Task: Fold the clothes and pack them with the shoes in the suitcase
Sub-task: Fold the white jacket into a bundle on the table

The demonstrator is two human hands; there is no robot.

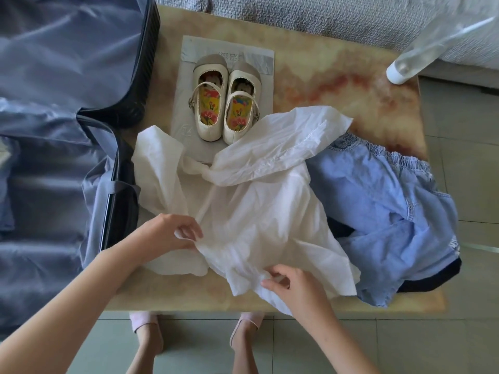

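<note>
White garment (pixel 256 211) lies crumpled at the centre of the desk (pixel 337 76). Left hand (pixel 172 232) pinches its edge at 8 o'clock and right hand (pixel 294 290) pinches its hem at 5 o'clock, each grip narrow on cloth. 2 shoes (pixel 224 103) stand on paper (pixel 194 47) at 12 o'clock, blue clothes (pixel 378 211) lie at 3 o'clock, and the open suitcase (pixel 54 130) lies at 9 o'clock.

Shoes (pixel 225 99): cream strap pair with floral insoles, upright, side by side, toes pointing away.
White garment (pixel 256 206): thin, crumpled, unfolded; spread just nearer than the shoes, one sleeve against their heels.
Blue garment (pixel 378 211): denim-like with an elastic waist, bunched right of the shoes.
Suitcase (pixel 54 130): open, blue-grey lining, left of the shoes.
</note>
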